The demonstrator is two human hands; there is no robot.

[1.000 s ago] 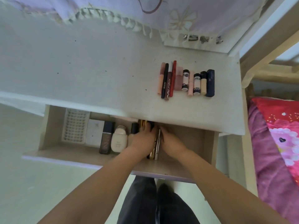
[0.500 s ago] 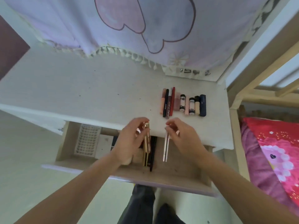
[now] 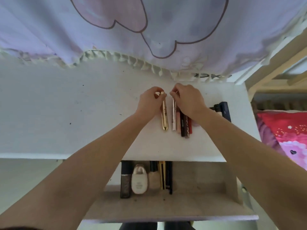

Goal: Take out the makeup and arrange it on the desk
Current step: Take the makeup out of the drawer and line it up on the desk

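Over the desk (image 3: 66,113), both hands' fingers pinching makeup tubes' far ends.

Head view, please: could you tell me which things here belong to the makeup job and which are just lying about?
Job:
- gold tube, held by left hand
- silver tube, held by right hand
- row of makeup on the desk
- white bottle, dark bottle and pencils in the open drawer

Lying about:
- curtain
- pink bedding
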